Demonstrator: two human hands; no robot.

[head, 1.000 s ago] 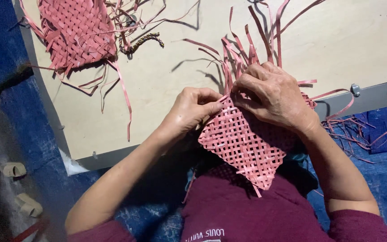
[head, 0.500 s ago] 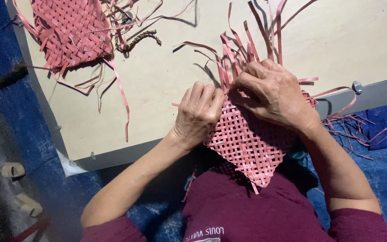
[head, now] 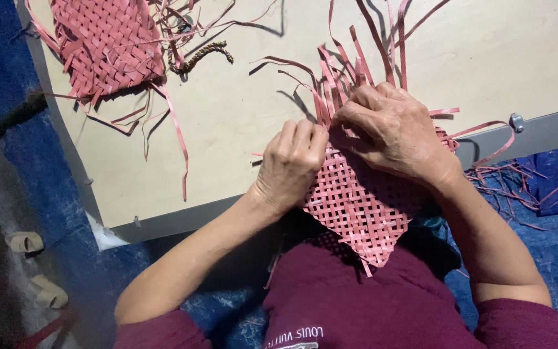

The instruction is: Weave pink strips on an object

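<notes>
A pale wooden board (head: 240,129) lies over blue cloth, and at its near edge sits the pink woven mat (head: 360,207), half on the board and half overhanging toward the person's lap. The left hand (head: 290,165) curls its fingers down on the mat's left edge, while the right hand (head: 396,132) pinches the loose pink strips (head: 356,71) (fanning up toward the far edge). A second woven piece (head: 108,45) rests at the far left corner.
</notes>
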